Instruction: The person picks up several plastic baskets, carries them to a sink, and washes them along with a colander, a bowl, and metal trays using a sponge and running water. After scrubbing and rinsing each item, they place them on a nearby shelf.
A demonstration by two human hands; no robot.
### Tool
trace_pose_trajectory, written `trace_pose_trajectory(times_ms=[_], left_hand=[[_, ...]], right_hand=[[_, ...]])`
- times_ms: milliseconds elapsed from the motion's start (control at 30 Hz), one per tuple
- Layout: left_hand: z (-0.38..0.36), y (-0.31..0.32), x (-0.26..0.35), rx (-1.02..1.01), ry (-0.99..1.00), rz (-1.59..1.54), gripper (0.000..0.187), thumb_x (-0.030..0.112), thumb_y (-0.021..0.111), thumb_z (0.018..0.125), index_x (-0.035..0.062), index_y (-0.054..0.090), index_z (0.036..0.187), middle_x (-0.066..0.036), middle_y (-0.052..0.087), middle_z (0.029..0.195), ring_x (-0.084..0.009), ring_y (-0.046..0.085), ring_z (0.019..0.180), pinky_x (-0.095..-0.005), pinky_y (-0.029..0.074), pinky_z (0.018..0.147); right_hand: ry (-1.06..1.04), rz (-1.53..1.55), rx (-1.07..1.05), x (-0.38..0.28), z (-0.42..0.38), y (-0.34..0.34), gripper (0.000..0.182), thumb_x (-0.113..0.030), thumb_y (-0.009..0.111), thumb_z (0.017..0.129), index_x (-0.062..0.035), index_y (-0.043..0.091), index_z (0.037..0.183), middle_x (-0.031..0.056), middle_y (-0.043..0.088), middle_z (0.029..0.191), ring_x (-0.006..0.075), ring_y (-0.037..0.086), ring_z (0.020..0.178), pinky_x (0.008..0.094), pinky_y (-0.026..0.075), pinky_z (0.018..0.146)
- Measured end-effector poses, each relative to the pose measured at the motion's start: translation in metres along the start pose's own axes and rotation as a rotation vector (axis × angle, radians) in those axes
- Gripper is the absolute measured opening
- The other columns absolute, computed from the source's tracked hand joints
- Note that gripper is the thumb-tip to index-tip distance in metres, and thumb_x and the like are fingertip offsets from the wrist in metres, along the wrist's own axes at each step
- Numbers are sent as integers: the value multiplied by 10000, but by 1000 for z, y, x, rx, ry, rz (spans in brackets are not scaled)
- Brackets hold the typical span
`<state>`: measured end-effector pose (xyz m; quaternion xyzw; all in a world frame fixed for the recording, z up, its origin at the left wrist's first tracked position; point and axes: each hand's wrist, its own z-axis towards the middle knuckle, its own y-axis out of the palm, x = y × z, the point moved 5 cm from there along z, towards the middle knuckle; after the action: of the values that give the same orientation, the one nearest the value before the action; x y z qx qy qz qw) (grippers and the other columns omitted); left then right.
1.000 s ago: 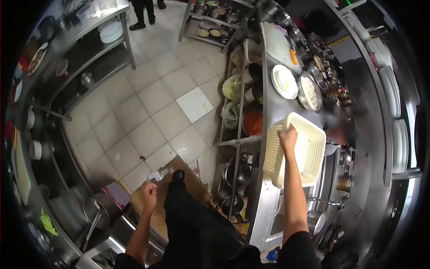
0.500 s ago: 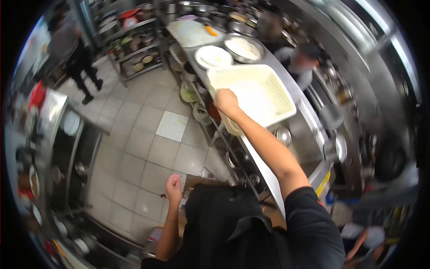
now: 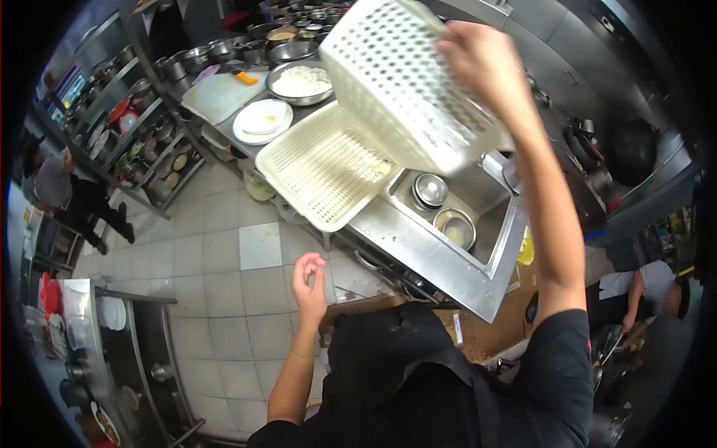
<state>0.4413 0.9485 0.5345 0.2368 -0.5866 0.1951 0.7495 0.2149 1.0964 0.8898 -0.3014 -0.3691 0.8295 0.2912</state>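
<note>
Left hand point(image 3: 309, 290) is held loosely curled and apparently empty at lower centre; well apart, the right hand point(image 3: 482, 63) is clamped on the edge of a raised, tilted plastic basket point(image 3: 388, 75) at upper centre. Should that single-handed grip slip, the metal bowls point(image 3: 431, 190) in the sink point(image 3: 491, 216) could be struck. At upper left, smooth round plates point(image 3: 251, 121) are stacked; beside them, pale scraps point(image 3: 379, 166) are scattered in a cream, rectangular, perforated lower basket point(image 3: 299, 179).
</note>
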Motion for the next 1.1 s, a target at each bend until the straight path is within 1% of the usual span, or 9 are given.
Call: trace_pose_trajectory(times_ms=[67, 233, 267, 600, 733, 833, 933, 1000, 1100], left_hand=[[-17, 20, -7, -43, -40, -146, 223, -25, 499, 851, -15, 500, 1073, -56, 548, 908, -65, 480, 700, -213, 432, 665], [-35, 89, -23, -245, -197, -332, 268, 4, 502, 854, -4, 457, 1118, -81, 533, 958, -86, 503, 697, -222, 440, 671], [-34, 97, -21, -238, -193, -334, 268, 4, 502, 854, -4, 457, 1118, -81, 533, 958, -86, 503, 697, -222, 440, 671], [-32, 138, -27, -70, -232, -172, 308, 80, 493, 865, 22, 455, 1165, -82, 544, 1045, -118, 557, 754, -234, 462, 678], [-63, 144, 19, -118, -460, -224, 505, 270, 535, 878, 58, 373, 1306, -124, 520, 1183, -175, 596, 882, -294, 506, 746], [-92, 123, 41, -194, -562, -304, 627, 371, 478, 919, 86, 227, 1417, -156, 383, 1350, -277, 553, 1064, -398, 540, 776], [-146, 84, 40, 35, -821, -691, 676, 527, 389, 919, 48, 316, 1390, -175, 442, 1335, -299, 518, 1146, -414, 491, 897], [-175, 68, 67, 409, -705, -961, 661, 547, 343, 925, 34, 406, 1337, -174, 524, 1246, -280, 528, 1133, -389, 461, 942], [-197, 22, 94, 393, -731, -769, 661, 549, 337, 923, 29, 425, 1321, -174, 537, 1229, -294, 541, 1113, -394, 459, 945]], right_hand=[[6, 82, 7, 27, -26, -50, 180, -181, 560, 870, -15, 580, 803, -20, 452, 570, 63, 441, 520, 237, 367, 484], [320, 234, 321, 124, -120, -158, 247, -156, 531, 908, 54, 576, 1030, -1, 569, 885, 45, 477, 811, 185, 358, 720], [272, 166, 178, 136, -133, -174, 233, -156, 516, 916, 51, 577, 1005, -5, 567, 872, 46, 472, 789, 185, 357, 705], [226, 385, 4, 243, -221, -159, 247, -183, 573, 874, 53, 620, 927, 1, 584, 774, 60, 477, 712, 199, 359, 671], [-479, 387, -176, 215, -219, -136, 143, -65, 610, 754, 23, 660, 855, 106, 600, 650, 198, 578, 549, 290, 398, 505], [-699, 363, -333, 177, -224, -110, 158, -56, 620, 706, -5, 656, 851, 49, 591, 650, 137, 554, 532, 284, 337, 465], [-921, 543, -135, 112, -255, -78, 259, -79, 607, 651, 23, 642, 886, 33, 540, 624, 124, 484, 507, 262, 314, 462], [-1171, 541, -270, 51, -285, -68, 260, -101, 578, 654, 32, 644, 867, 18, 469, 581, 122, 432, 497, 264, 295, 459], [-1447, 598, -253, -19, -327, -60, 308, -136, 561, 698, 88, 640, 894, 12, 459, 562, 113, 413, 483, 251, 293, 478]])
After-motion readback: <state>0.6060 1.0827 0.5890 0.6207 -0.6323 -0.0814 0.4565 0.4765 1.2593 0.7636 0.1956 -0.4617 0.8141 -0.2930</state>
